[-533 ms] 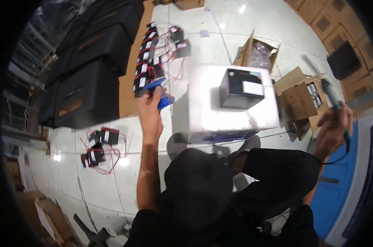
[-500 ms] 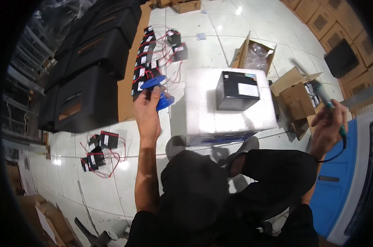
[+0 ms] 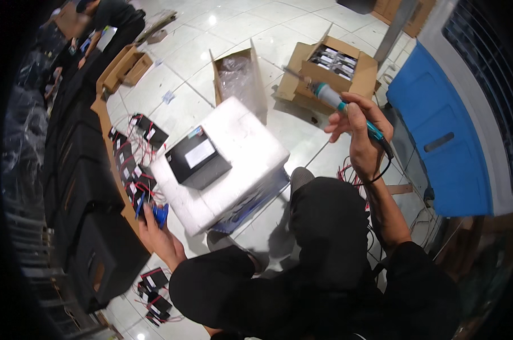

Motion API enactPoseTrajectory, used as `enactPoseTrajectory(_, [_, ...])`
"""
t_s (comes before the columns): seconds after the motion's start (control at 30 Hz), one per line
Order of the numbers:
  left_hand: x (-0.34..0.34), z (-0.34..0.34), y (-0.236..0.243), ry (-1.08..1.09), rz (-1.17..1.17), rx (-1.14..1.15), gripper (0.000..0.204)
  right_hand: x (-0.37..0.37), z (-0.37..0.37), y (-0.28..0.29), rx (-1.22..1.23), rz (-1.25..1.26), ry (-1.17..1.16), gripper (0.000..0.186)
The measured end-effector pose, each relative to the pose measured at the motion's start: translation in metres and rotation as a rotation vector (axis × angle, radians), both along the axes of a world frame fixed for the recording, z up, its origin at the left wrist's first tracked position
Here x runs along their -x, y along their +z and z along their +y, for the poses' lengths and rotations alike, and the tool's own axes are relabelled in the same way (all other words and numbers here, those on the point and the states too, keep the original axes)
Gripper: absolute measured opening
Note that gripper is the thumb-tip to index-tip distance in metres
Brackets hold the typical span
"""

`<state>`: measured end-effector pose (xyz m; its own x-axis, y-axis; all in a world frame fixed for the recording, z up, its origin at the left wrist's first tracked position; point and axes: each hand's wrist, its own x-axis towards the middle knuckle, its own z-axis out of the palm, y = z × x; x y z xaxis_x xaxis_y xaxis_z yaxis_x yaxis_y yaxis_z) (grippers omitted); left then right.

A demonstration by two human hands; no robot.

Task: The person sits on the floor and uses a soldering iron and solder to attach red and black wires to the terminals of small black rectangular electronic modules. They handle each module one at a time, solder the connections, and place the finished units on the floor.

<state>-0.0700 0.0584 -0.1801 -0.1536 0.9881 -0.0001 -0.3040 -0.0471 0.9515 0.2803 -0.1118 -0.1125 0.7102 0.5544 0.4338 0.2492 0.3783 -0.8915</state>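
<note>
My right hand (image 3: 363, 127) is closed round the teal handle of a soldering iron (image 3: 330, 96). Its metal tip points up and left, and a black cable loops down past my wrist. In my left hand (image 3: 161, 241) is a blue solder spool (image 3: 162, 215), gripped by the fingers beside the foam block's left edge. A black battery (image 3: 211, 173) with a white label rests on the white foam block (image 3: 248, 141) in front of me; neither hand touches it.
Several black batteries with red wires (image 3: 126, 156) lie left of the block, more (image 3: 157, 306) nearer me. Black cases (image 3: 117, 249) line the left. Ahead stand a carton with plastic wrap (image 3: 262, 85) and a carton of packed items (image 3: 367, 71). A blue panel (image 3: 437, 113) stands right. Another person (image 3: 117, 17) bends far left.
The view has swung to the right, so the block and battery appear further left and turned. My right hand with the soldering iron shows nearer the middle. Both hands keep their holds.
</note>
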Motion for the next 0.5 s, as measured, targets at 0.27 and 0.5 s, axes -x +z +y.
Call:
enactPoseTrajectory(0.27, [0.043, 0.014, -0.063, 0.073, 0.129, 0.059, 0.032, -0.018, -0.020, -0.039, 0.171, -0.353, -0.134, 0.020])
enactPoseTrajectory(0.5, [0.140, 0.016, -0.196, 0.228, -0.024, 0.709, 0.044, -0.092, -0.076, -0.104, 0.311, -0.564, -0.687, 0.020])
